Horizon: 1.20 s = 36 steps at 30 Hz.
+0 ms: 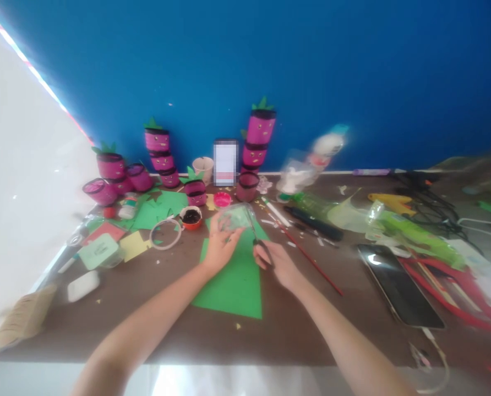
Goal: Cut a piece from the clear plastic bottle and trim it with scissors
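My left hand [219, 245] is closed on a clear plastic piece [236, 216], holding it up over a green paper sheet [235, 280] on the brown table [154, 313]. My right hand [279, 264] grips scissors [257, 237], whose blades point up toward the plastic piece. Both hands work close together at the table's middle.
Pink decorated cups with green tops [258, 144] stand stacked along the blue wall. A tape ring [165, 234], a small bowl of dark stuff [191, 218], paper scraps [133, 245], a red stick [314, 263], a black phone [398, 286], green plastic bottle pieces [410, 234] and cables lie around.
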Each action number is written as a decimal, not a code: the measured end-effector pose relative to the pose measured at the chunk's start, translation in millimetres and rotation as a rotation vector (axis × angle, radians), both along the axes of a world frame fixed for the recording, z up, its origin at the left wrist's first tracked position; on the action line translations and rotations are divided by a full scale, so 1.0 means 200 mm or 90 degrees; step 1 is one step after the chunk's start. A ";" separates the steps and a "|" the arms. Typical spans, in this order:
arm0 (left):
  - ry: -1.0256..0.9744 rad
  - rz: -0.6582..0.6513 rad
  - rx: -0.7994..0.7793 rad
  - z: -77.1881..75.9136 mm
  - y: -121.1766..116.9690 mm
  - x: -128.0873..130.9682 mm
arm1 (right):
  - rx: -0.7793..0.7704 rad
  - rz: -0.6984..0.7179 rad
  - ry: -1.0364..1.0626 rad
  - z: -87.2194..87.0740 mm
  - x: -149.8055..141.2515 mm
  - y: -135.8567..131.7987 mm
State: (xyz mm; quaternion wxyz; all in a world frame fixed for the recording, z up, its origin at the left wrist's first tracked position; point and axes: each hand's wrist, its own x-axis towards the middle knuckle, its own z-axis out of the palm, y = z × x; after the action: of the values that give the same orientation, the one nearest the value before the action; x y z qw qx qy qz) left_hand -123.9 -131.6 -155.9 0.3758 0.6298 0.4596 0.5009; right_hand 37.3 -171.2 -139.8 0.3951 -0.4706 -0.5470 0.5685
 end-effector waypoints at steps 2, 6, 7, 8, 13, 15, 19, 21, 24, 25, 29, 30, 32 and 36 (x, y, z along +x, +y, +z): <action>0.009 -0.001 0.001 0.00 0.00 0.00 | 0.003 0.006 0.011 0.01 0.00 0.00; 0.011 0.002 0.012 0.00 0.01 -0.01 | 0.014 0.008 0.012 0.03 0.01 0.00; 0.008 0.004 0.014 0.00 0.01 -0.01 | 0.015 0.007 0.007 0.04 0.01 0.00; 0.004 0.007 0.014 0.00 0.00 -0.01 | 0.015 0.007 0.003 0.04 0.01 0.00; -0.006 0.010 0.002 0.02 0.00 0.00 | -0.003 0.014 0.006 0.02 0.00 0.00; -0.004 0.011 -0.006 0.03 0.00 0.00 | -0.015 0.015 0.014 0.02 -0.01 0.00; -0.013 0.011 -0.018 0.04 0.00 0.00 | -0.048 0.016 0.047 0.03 -0.02 0.00; -0.014 0.006 -0.017 0.04 0.00 0.00 | -0.062 0.012 0.055 0.04 -0.02 0.00; -0.015 0.005 -0.014 0.03 0.01 0.00 | -0.069 0.002 0.053 0.04 -0.03 0.00; -0.017 0.004 -0.015 0.03 0.01 0.00 | -0.070 -0.001 0.049 0.03 -0.03 0.00; -0.026 0.003 -0.029 0.02 0.01 0.00 | -0.076 -0.004 0.028 0.02 -0.03 -0.01; -0.030 0.003 -0.031 0.01 0.01 0.00 | -0.078 -0.005 0.021 0.02 -0.03 -0.01; -0.034 0.001 -0.029 0.01 0.01 0.00 | -0.081 -0.013 0.012 0.03 -0.04 -0.01; 0.000 -0.004 0.008 -0.01 0.02 -0.01 | -0.062 -0.016 0.027 0.03 -0.02 0.00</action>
State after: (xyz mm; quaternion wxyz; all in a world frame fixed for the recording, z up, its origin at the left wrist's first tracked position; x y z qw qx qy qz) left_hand -125.0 -127.4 -158.0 0.3731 0.6337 0.4548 0.5024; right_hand 33.7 -171.2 -134.6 0.3903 -0.4842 -0.5043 0.5991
